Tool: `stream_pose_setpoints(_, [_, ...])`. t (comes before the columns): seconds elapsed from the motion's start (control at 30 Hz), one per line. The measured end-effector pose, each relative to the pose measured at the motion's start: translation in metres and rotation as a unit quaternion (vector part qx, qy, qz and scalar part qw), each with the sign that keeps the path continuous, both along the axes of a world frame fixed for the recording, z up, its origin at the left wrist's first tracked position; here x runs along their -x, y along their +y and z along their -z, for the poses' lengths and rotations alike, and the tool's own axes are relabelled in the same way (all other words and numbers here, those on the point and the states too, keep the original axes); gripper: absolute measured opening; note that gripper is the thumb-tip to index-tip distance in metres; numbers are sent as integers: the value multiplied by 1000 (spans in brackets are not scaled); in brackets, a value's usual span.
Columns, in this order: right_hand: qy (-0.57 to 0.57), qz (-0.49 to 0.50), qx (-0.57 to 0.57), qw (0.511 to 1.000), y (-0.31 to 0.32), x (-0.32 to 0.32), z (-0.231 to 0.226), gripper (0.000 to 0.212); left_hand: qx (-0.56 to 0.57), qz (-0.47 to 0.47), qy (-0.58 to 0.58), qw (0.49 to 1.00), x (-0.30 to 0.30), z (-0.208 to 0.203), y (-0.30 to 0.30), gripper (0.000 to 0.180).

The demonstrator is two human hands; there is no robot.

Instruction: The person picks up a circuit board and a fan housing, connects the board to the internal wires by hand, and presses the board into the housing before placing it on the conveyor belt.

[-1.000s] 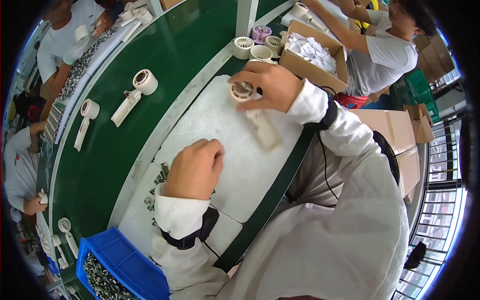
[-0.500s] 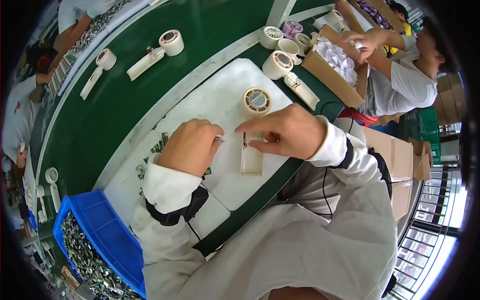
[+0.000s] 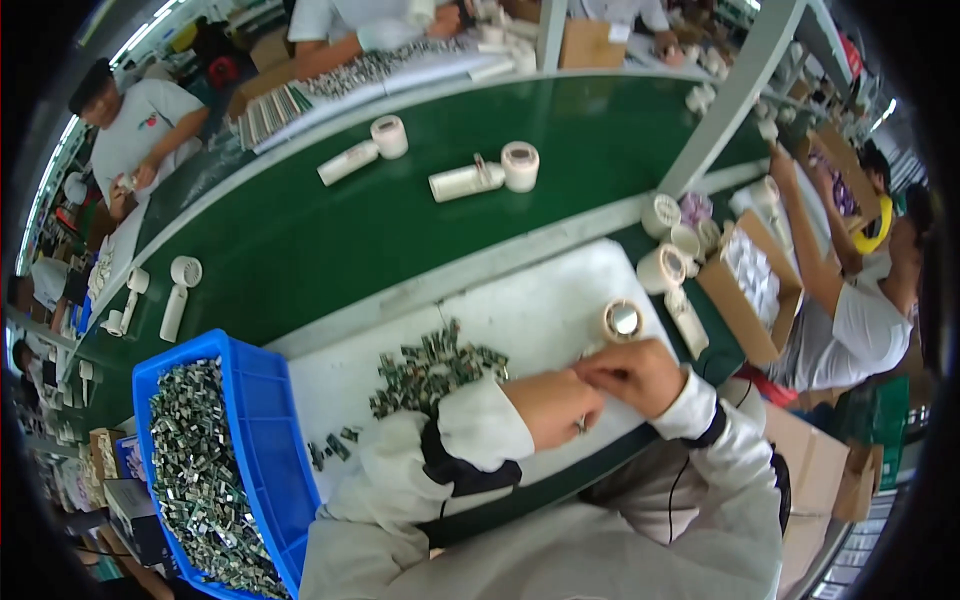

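The left hand (image 3: pixel 557 408) pinches a small piece (image 3: pixel 581 424) (too blurred to name) in narrowed fingers, against the right hand (image 3: pixel 643 375), whose bunched fingers may or may not hold anything; I cannot tell. Just beyond, the cream fan (image 3: pixel 610 334) lies on the tabletop's white sheet (image 3: pixel 550 305), partly hidden.

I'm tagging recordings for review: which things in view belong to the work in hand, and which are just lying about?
Seem in use:
- left hand and right hand, close together
- pale round-headed part beside them
- green circuit boards on the white mat

Seem just lying about:
- purple round part
- cardboard box
- pale units on the green surface
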State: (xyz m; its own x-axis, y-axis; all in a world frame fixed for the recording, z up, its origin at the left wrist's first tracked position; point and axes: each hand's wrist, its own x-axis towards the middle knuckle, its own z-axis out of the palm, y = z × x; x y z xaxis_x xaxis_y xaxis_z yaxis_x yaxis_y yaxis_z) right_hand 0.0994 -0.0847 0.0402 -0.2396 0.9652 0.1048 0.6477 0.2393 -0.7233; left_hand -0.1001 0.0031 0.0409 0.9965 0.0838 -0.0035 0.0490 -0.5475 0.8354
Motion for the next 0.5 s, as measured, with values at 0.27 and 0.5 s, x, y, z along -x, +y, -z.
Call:
stream_pose_setpoints(0.27, [-136,-6,-62,989,-8,16,-9,25,-24,20,53,998,1,-3,-8,12])
stream_pose_setpoints(0.5, [20,59,-36,997,-1,15,-3,18,-62,-20,28,997,0,9,-7,15])
